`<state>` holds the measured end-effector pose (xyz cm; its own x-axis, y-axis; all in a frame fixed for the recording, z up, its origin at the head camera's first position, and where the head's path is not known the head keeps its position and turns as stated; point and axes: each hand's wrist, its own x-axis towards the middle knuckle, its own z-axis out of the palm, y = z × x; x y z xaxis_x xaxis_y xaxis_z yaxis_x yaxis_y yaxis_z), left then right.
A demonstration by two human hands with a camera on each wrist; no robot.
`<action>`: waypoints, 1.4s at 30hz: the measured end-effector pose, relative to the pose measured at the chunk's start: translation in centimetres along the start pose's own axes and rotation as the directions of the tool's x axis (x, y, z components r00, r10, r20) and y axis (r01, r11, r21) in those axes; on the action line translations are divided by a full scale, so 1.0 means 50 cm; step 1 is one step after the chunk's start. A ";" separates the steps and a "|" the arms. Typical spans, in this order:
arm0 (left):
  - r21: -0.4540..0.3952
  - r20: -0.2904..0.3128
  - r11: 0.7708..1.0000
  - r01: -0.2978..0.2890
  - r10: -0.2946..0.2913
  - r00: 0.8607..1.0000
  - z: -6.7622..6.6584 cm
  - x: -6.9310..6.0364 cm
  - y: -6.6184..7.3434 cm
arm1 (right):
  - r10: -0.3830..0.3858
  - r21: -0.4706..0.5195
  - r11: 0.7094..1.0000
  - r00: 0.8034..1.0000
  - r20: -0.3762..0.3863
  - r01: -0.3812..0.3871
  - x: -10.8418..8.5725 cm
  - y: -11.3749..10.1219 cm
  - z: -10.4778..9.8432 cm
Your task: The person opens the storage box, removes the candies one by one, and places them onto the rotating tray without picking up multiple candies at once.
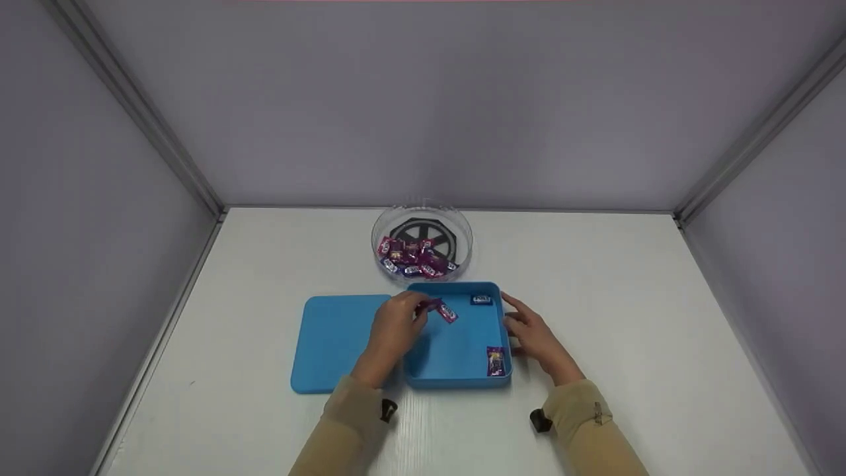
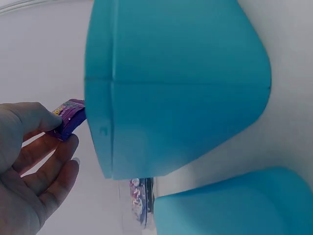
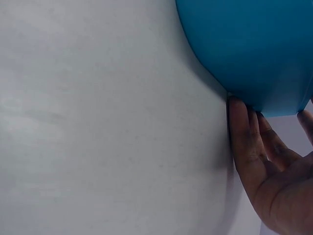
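Over the left side of a blue box, my left hand pinches a purple wrapped candy between thumb and fingers. My right hand rests its fingers against the box's right outer wall, as the right wrist view also shows with fingertips low on the wall. Near the held candy, a red wrapped candy shows in the box. A blue wrapped candy lies in the far right corner, and a purple one in the near right corner.
Left of the box lies a flat blue lid, partly behind my left hand. Beyond the box stands a clear round bowl with several red, purple and blue candies. Grey walls enclose the white table at the back and sides.
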<state>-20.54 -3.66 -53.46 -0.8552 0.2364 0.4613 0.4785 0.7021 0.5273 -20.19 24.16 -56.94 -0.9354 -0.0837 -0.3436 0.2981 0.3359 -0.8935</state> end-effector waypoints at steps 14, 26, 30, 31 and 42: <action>0.000 -0.064 0.980 0.198 -0.198 0.978 -0.016 0.029 -0.020 | -0.006 -0.001 1.000 1.000 0.006 0.006 0.000 0.003 0.000; -0.044 -0.049 0.970 0.240 -0.242 0.969 -0.001 0.077 -0.043 | 0.001 0.020 1.000 1.000 0.012 -0.001 0.001 0.004 -0.001; -0.043 -0.035 0.966 0.256 -0.258 0.966 0.007 0.093 -0.047 | 0.000 0.013 1.000 1.000 0.013 0.000 0.003 0.006 0.000; -0.050 -0.029 0.963 0.264 -0.266 0.964 0.008 0.096 -0.047 | -0.002 0.011 1.000 1.000 0.013 0.002 0.003 0.006 0.000; -0.110 0.006 0.942 0.318 -0.319 0.948 0.019 0.126 -0.050 | -0.013 0.006 1.000 1.000 -0.003 0.013 -0.002 0.003 0.004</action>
<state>-27.30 -3.26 -52.56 -0.9643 0.0037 0.2647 0.2006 0.6625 0.7216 -20.03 24.02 -57.11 -0.9399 -0.0852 -0.3308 0.2868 0.3294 -0.8996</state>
